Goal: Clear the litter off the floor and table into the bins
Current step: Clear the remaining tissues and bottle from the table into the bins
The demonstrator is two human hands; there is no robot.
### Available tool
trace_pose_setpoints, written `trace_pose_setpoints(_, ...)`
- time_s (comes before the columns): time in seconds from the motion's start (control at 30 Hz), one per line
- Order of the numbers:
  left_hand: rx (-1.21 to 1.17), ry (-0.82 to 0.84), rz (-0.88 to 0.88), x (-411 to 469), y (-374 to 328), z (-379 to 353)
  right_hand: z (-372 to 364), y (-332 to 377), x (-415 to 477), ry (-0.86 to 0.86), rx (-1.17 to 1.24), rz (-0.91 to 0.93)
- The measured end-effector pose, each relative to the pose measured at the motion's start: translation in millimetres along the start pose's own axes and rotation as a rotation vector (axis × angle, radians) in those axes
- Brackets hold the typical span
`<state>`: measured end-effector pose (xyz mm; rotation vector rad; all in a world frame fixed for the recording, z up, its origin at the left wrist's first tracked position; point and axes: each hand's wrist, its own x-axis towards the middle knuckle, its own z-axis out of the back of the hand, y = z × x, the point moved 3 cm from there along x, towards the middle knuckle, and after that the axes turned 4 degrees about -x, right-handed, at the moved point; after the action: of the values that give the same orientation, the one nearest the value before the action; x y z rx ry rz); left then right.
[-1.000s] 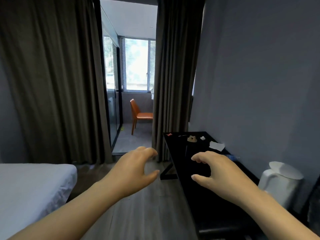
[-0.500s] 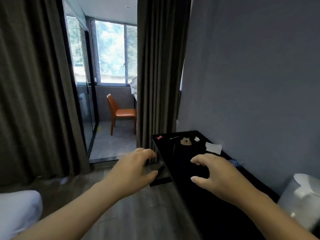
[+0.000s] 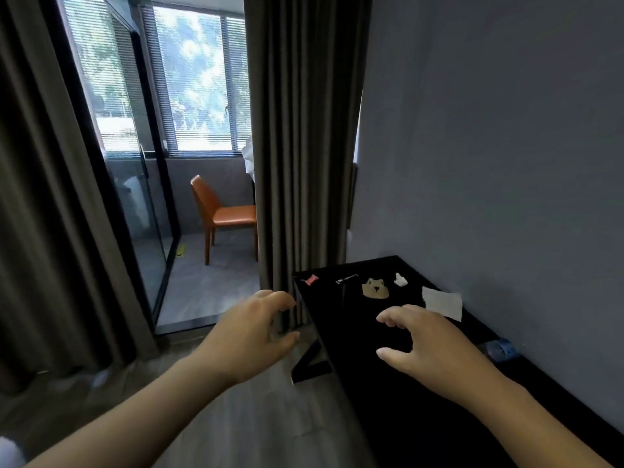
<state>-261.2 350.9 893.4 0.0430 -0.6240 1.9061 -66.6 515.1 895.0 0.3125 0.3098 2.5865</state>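
Far left: a dark curtain [image 3: 50,197] hangs to the floor [image 3: 253,417]. Beside it we note a glass door [image 3: 141,204], and past it a window [image 3: 199,89] with blinds and an orange chair [image 3: 224,211] standing on its four legs. A second curtain [image 3: 300,146] hangs right of the chair.

Left hand [image 3: 250,336]: held in the air above the floor, just beside the left edge of the table [image 3: 405,417]. Fingers loosely curled, thumb apart from them, nothing in its hold.

The table is black and runs along the grey wall [image 3: 489,146]. Litter sits in a row near its far edge. From the far left corner we record:
- a small red scrap [image 3: 310,279], right at the corner
- a thin dark strip [image 3: 346,278] with pale ends
- a brown bear-shaped piece [image 3: 374,288], lying flat
- a small white crumpled bit [image 3: 400,280], just beside the bear piece
- a white sheet of paper [image 3: 442,303], nearer us, towards the wall-side edge

Right hand [image 3: 429,342]: above the table top, its fingertips [image 3: 385,319] pointing at the far edge. Fingers spread and slightly bent, thumb held apart below them, gripping nothing. The paper lies just beyond its knuckles. We cannot tell whether they touch.

At the wall-side edge, right of the right hand, lies a blue object [image 3: 503,349], too blurred for us to identify.
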Motion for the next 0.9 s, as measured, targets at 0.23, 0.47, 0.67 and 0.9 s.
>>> trace_pose_setpoints(0.23, -0.032, 0.079, 0.017, 91.4, 56.7, -31.5, -31.4, -28.5, 95.1, 0.037, 0.001, -0.059)
trace_pose_setpoints(0.47, -0.081, 0.147, -0.043, 186.7, 135.0, -63.3, -73.4, -46.0, 191.8, 0.027, 0.02, -0.167)
trace_pose_setpoints(0.67, -0.109, 0.22, -0.116, 271.8, 196.8, -73.2, -98.2, -49.7, 265.4, 0.037, 0.044, -0.306)
trace_pose_setpoints(0.9, -0.16, 0.29, -0.107, 344.4, 257.5, -122.0, -135.3, -75.3, 323.8, 0.083, 0.086, -0.441)
